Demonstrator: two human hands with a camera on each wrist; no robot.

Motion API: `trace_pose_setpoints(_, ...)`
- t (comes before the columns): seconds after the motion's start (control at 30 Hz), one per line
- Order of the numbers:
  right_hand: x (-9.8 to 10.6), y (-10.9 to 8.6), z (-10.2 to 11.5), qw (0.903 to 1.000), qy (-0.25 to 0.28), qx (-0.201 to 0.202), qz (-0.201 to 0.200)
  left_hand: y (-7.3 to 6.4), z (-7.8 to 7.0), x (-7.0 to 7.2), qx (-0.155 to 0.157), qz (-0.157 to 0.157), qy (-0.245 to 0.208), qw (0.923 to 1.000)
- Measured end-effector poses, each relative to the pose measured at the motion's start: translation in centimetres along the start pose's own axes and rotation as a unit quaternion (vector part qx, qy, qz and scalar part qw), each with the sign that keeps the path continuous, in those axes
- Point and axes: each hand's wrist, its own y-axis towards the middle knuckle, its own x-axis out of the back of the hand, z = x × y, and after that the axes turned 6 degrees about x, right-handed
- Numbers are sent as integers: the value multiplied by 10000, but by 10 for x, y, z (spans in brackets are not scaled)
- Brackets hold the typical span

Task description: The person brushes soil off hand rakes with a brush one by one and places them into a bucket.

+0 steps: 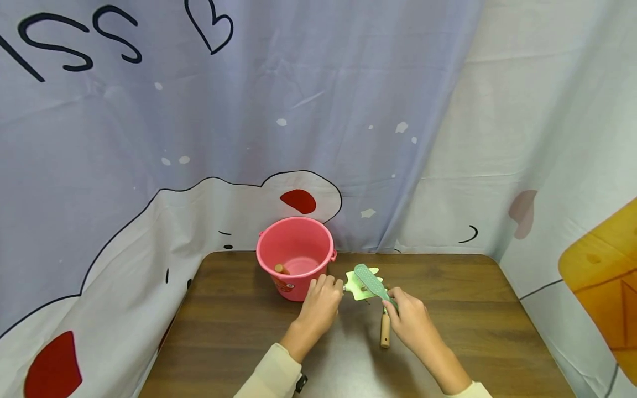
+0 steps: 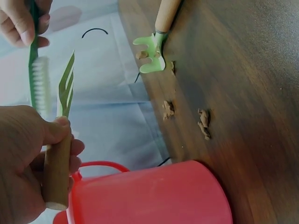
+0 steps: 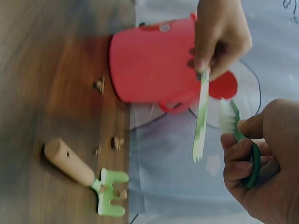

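Note:
My left hand (image 1: pixel 320 305) grips the wooden handle of a small garden fork (image 2: pixel 57 170), whose flat light-green tines point to the right in the head view. My right hand (image 1: pixel 411 316) holds a green brush (image 1: pixel 369 279) with white bristles by its handle. Its bristles (image 3: pixel 227 116) face the fork, and the brush head overlaps the tines in the head view. Both tools are up above the wooden table. Below them lies a hand rake (image 3: pixel 74 164) with a wooden handle and green prongs, a brown clump between its prongs.
Left of the hands stands a pink bucket (image 1: pixel 298 288), with a wooden handle (image 1: pixel 281 268) showing inside. Several brown clumps of what looks like soil (image 2: pixel 204 123) lie on the wooden table (image 1: pixel 229 320) near the bucket. A printed curtain (image 1: pixel 348 138) hangs behind the table.

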Motion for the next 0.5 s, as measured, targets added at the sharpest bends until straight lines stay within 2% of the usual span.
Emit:
trace_pose_setpoints(0.23, -6, -1, 13, 9998, -91, 98, 171, 0, -2, -2, -27, -27, 8, 10000)
trace_pose_setpoints(0.5, -13, -4, -2, 9997, -186, -92, 126, -2, -2, -1, 29, 73, -186, 9998)
